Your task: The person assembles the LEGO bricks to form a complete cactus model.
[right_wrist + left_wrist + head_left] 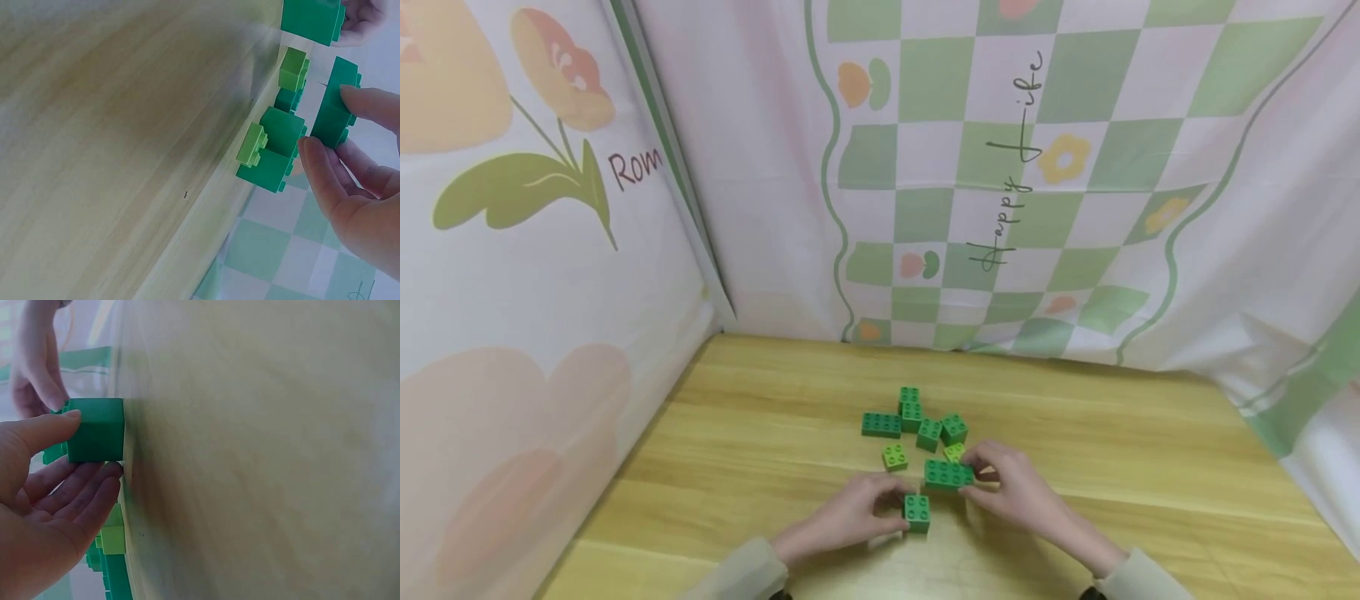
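White cloth printed with green checks and flowers (934,79) hangs at twelve o'clock, behind your wood-grain table (737,417). Your left grip (865,506) pinches a green square plastic brick (917,512) between thumb and fingers. Your right grip (1015,485) pinches a long green plastic brick (948,474) by its three o'clock end, off the table, between one and two o'clock from the square one. You have one brick per grip, and the two stand apart, unjoined.

Left unheld, judged from your square brick: a lime square plastic brick (895,457) and a dark green long plastic brick (882,425) at eleven o'clock; a green studded plastic block (911,408), single or joined you cannot tell, and a second green square brick (928,434) near twelve; a third green square brick (954,428) and a second lime brick (954,452) at one. Most joining, if that is the work, looks undone.
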Available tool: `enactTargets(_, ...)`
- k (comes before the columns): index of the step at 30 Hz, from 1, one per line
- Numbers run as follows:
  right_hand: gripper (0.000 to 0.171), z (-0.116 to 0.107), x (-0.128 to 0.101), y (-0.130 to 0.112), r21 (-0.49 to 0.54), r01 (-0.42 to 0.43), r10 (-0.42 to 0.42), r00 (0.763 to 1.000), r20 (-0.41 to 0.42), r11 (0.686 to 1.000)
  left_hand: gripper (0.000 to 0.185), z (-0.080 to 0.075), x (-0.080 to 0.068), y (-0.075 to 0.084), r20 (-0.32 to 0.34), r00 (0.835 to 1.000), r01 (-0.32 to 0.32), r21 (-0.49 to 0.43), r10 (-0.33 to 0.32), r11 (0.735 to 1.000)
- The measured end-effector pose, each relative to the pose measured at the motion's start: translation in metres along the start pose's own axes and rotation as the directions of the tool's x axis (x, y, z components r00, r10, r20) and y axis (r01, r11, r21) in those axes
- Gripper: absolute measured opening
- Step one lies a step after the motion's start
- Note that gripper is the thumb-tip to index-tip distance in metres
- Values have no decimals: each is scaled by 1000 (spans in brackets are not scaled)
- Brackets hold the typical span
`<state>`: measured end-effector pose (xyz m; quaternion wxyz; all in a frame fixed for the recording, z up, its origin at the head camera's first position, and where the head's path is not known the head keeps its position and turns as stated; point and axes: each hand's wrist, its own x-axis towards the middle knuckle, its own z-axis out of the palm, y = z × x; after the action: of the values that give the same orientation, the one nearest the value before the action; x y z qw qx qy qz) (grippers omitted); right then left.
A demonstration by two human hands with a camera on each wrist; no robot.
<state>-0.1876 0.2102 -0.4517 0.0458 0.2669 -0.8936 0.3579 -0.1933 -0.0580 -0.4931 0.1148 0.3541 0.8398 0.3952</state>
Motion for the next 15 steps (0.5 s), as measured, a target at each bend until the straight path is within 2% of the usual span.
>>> enactTargets(8, 28, -1, -4, -5, 5, 46, -46, 999, -25, 999, 41, 0, 1, -1, 1, 1000, 2, 13, -2, 1000)
enactTargets(15, 29, 0, -8, -12, 30, 73, -73, 997, -10, 997, 43, 1, 0, -2, -1, 1000, -8, 23, 8, 1000)
